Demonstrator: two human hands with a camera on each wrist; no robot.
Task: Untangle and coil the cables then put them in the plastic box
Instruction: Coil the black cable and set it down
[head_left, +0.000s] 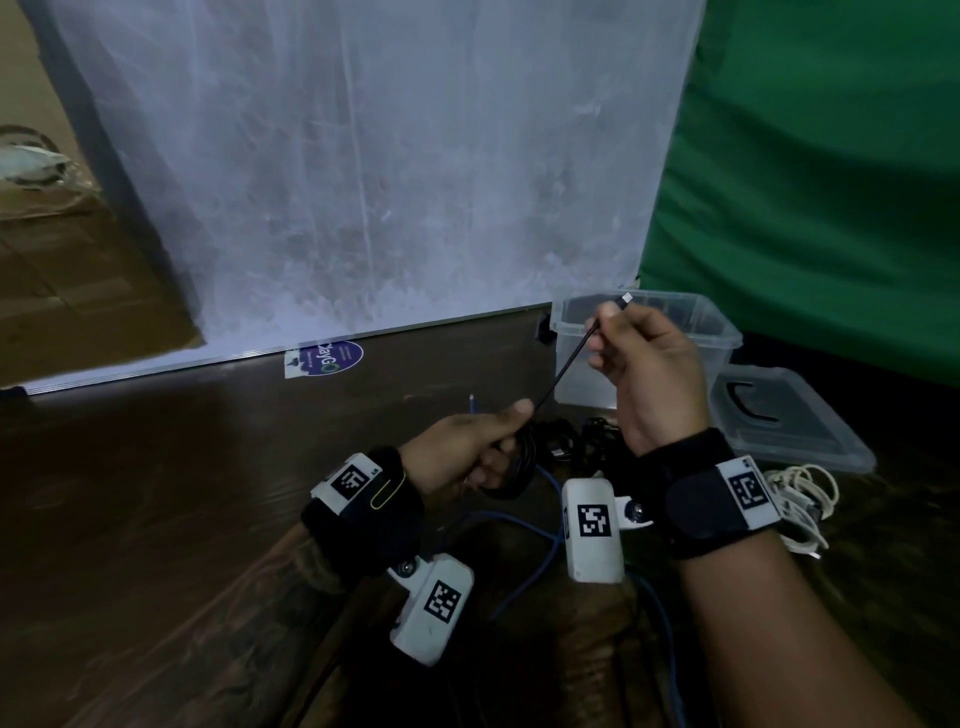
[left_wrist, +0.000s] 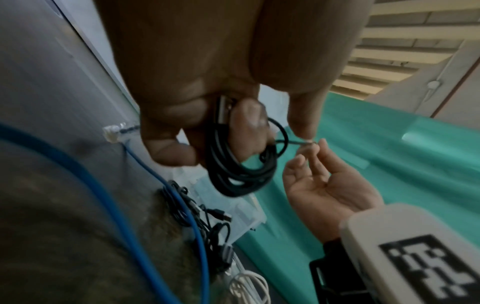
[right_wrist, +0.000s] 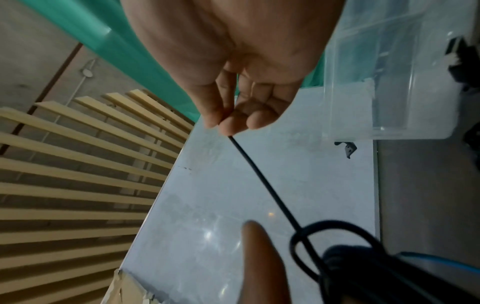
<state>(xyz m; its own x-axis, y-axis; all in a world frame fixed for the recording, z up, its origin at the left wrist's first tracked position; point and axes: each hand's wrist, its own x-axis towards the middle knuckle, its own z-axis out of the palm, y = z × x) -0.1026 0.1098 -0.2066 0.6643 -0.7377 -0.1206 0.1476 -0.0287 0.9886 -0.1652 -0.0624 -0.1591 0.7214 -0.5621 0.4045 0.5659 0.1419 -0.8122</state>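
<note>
A dark surface (head_left: 156, 493) is bounded at the back by a white board (head_left: 363, 182) and a green sheet (head_left: 831, 182). A clear box (head_left: 722, 332) is set at the back right, open, with its lid (head_left: 810, 441) laid flat just beside it. A blue cable (head_left: 524, 525) is strung loosely across the surface, black cables (head_left: 597, 436) are heaped in front of the box, and a white cable (head_left: 800, 488) is bunched beside the lid. A coil of black cable (left_wrist: 233, 174) is gripped in the curled fingers of the left hand (head_left: 467, 452). Its free end is drawn taut up to the right hand (head_left: 644, 364), where it is pinched between thumb and fingertips, with the plug (head_left: 627, 298) shown just above the box rim.
</note>
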